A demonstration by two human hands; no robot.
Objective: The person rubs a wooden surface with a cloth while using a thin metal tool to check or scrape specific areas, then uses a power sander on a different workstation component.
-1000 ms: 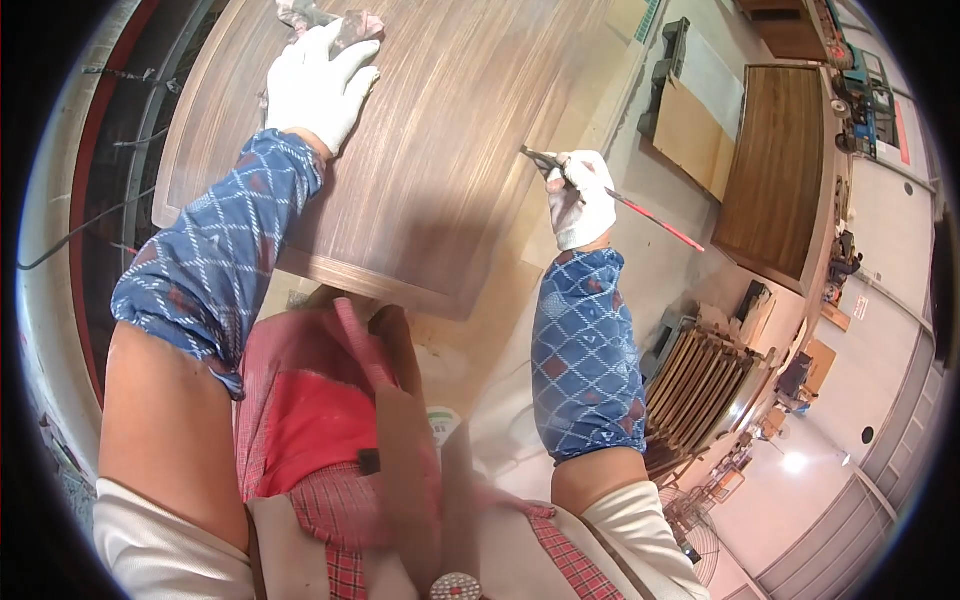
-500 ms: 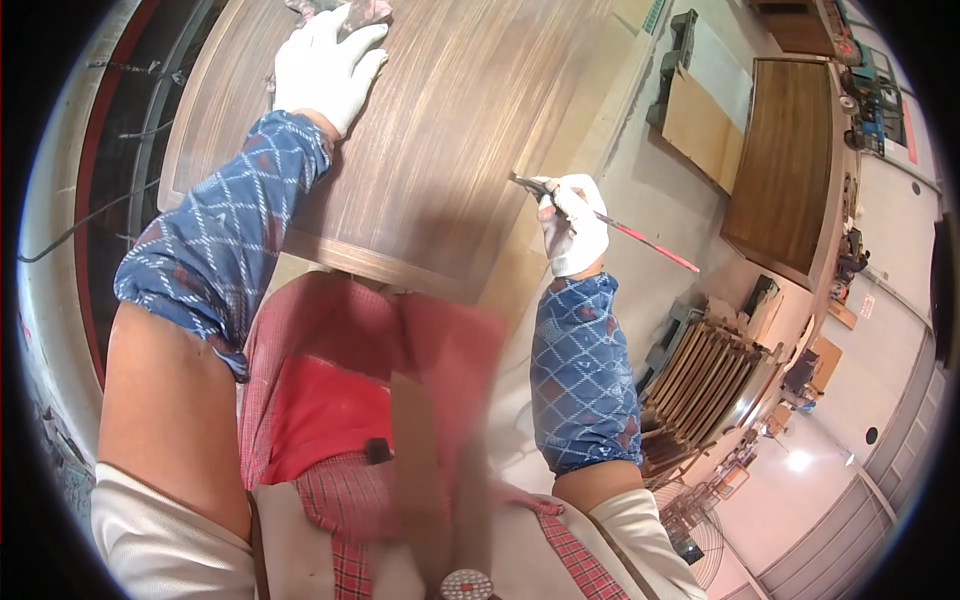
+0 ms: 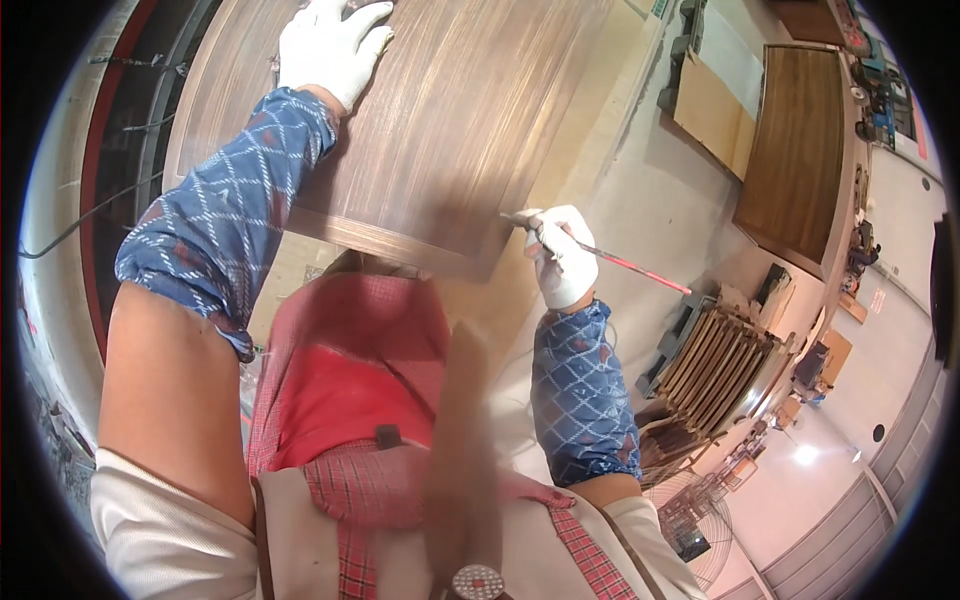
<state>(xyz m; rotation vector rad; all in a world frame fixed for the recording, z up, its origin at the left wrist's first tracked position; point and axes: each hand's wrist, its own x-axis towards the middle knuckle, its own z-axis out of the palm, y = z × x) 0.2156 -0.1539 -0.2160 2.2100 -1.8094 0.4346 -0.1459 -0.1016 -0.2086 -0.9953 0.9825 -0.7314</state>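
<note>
A blurred brown strip [image 3: 462,450] hangs closest to the lens, above a red and pink checked fabric apron [image 3: 350,400] worn over a white top, as a person bends to a broad, dark brown wood-grained panel [image 3: 430,130] laid out directly ahead. Blue fabric sleeve covers [image 3: 215,225] with a white diamond lattice wrap both forearms. Nearer of the two hands, the white-gloved right hand [image 3: 563,255] is at the panel's right edge, its fingers closed in a narrow pinch around a slim brush-like tool [image 3: 640,268] with a red handle and a dark front end. The tool slants across the hand, its tip right at the panel's edge, though whether the two touch cannot be told. Farther up, the white-gloved left hand [image 3: 330,50] lies over the panel's upper left part, thumb apart from the other fingers; the fingertips reach the top of the view, and whether they hold anything cannot be told. Beyond the panel, to the right, a flat tan board [image 3: 715,115] lies beside a long, dark brown framed wooden panel [image 3: 795,160], with a row of narrow brown wooden slats [image 3: 715,365] nearer the bottom and a bright white lamp [image 3: 805,455] glowing in the distance
</note>
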